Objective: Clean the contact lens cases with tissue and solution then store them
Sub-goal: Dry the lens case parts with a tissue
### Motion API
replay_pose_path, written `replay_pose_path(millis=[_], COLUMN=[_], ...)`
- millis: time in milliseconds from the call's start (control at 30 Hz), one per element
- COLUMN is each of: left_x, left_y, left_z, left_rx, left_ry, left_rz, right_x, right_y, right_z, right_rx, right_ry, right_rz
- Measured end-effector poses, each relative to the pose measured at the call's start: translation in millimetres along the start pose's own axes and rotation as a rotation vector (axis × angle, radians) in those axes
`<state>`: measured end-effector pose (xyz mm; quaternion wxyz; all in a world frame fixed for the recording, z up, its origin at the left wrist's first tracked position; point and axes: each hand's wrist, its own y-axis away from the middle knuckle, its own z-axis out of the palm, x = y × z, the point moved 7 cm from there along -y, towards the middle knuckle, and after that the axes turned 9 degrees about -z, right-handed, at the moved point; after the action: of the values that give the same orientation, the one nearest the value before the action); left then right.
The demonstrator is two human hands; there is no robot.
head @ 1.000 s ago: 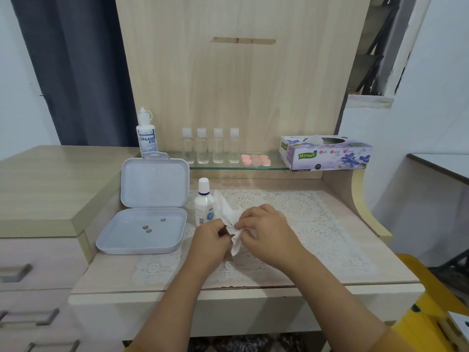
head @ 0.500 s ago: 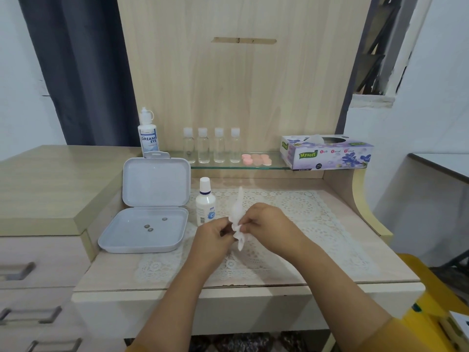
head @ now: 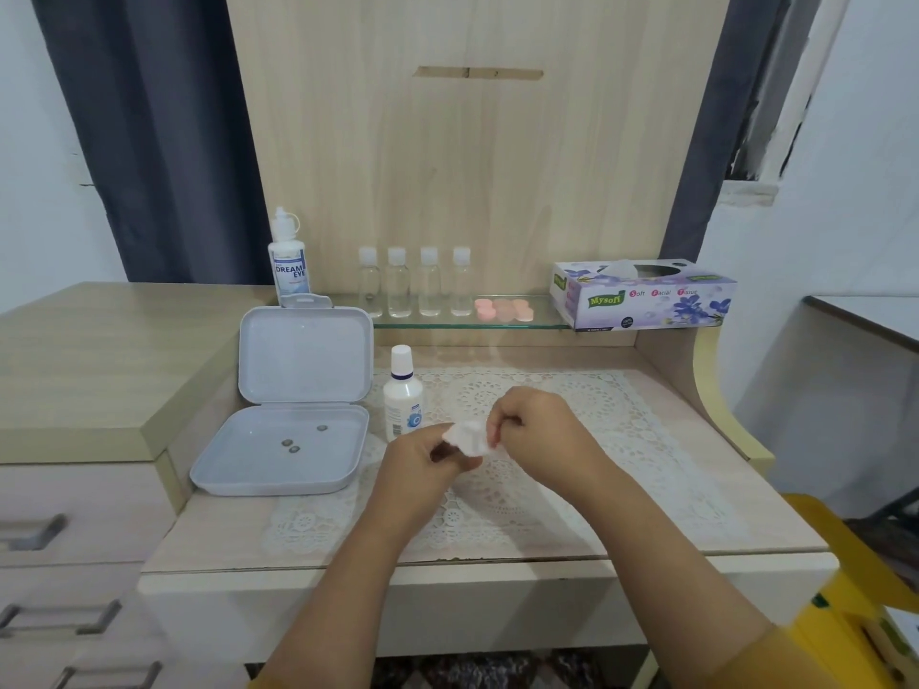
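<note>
Above the lace mat [head: 572, 440], left hand [head: 422, 460] and right hand [head: 537, 430] pinch a tissue [head: 467, 437] lying crosswise.

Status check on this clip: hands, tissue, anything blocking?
Left hand and right hand both pinching the tissue above the lace mat. Any lens case inside hidden. Solution bottle close behind, otherwise nothing obstructing.

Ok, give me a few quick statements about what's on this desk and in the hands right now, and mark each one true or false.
1. Both hands hold a white tissue. True.
2. The grey storage box is closed. False: its lid stands open.
3. Four clear small bottles stand on the glass shelf. True.
4. The tissue box sits on the lace mat. False: it sits at the shelf's right end.
5. The white solution bottle lies on its side. False: it stands upright.
</note>
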<state>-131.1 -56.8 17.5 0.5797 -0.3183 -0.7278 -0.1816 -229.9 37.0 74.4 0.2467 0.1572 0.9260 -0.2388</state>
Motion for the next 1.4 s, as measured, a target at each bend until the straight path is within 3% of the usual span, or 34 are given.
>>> replay_pose_path(millis=[133,367,700,900,1033,1200,1400], left_x=[1,2,3,0,0,-2,-5], left_y=[1,1,2,1,1,-3,-6], left_z=[1,-1,-2,-3,-2,-4,-4], left_rx=[-0.028,-0.010,0.008,-0.009,0.018,0.030,0.036], left_ry=[0.013,0.008,-0.028,0.119,0.111,0.056,0.016], left_rz=[0.007,0.030,0.038,-0.010,-0.030,-0.018,-0.013], right_x=[-8,-14,-4,16,7,-6,-14], right_y=[0,5,-3,1,1,2,1], right_z=[15,26,30,-5,9,25,35], right_rx=[-0.046,-0.106,-0.125,0.272,0.161,-0.116,-0.200], right_ry=[0.219,0.326,0.104,-0.131,-0.076,0.135,0.425], right_rz=[-0.127,-0.202,-0.077,0.080,0.044,-0.092,-0.219])
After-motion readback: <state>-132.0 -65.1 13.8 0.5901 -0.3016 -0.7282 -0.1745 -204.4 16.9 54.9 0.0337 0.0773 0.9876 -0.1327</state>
